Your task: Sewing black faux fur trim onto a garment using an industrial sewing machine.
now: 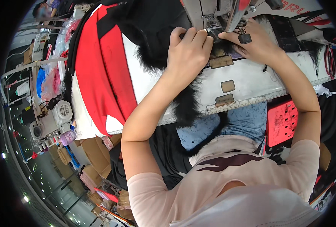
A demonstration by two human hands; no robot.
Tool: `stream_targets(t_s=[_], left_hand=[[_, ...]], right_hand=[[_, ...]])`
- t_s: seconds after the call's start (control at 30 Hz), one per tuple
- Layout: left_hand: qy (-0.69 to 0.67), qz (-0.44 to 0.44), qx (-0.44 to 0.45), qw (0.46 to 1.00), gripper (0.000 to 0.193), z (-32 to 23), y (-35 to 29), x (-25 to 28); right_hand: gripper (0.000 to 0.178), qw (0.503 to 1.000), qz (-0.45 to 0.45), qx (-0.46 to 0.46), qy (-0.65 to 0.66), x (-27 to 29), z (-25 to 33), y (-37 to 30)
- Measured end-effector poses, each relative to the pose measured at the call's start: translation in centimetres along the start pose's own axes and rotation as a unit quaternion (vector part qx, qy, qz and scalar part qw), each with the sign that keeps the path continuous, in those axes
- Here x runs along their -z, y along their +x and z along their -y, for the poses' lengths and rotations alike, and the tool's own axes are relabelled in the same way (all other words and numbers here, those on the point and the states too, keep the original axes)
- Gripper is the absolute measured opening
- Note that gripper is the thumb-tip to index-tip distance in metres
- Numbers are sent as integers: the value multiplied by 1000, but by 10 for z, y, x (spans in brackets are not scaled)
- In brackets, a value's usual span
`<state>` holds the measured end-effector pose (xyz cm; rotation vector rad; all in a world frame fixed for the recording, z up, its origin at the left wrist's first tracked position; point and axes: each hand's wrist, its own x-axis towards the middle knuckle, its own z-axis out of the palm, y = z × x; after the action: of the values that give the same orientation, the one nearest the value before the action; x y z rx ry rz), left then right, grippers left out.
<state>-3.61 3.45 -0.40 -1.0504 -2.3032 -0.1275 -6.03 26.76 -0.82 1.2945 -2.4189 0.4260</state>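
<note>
A black garment piece with fluffy black fur trim lies on the white sewing table, and the fur hangs over its front edge. My left hand is closed on the black fabric, fingers curled, just left of the presser foot of a sewing machine. On the other side of the foot, my right hand pinches the fabric edge with its thumb pointing at the foot. Machine parts partly cover the right fingers. Under the needle, the seam is mostly hidden.
Red fabric with black bands lies to the left on the table. A ruler tape runs along the front edge. Red-handled scissors are at the far right. A red perforated plastic panel stands below the table, and cardboard boxes sit lower left.
</note>
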Motion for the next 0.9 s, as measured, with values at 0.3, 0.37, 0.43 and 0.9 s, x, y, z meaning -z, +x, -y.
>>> stream_targets(t_s=[0.3,0.37,0.43,0.9], left_hand=[[-35,-10,18,999,19,-2,1,-4],[-42,-9,29,999,19,-2,1,-2],[-10,18,39,999,18,0,0,4],[-26,43,31,998,16,13,-3,7]], right_hand=[[37,999,-27,-15,-6,-2,15,8],[28,998,-36,-7,-51,-14,15,7],[21,998,-38,-43,-11,-11,13,9],[43,995,-25,13,-96,-1,8,4]])
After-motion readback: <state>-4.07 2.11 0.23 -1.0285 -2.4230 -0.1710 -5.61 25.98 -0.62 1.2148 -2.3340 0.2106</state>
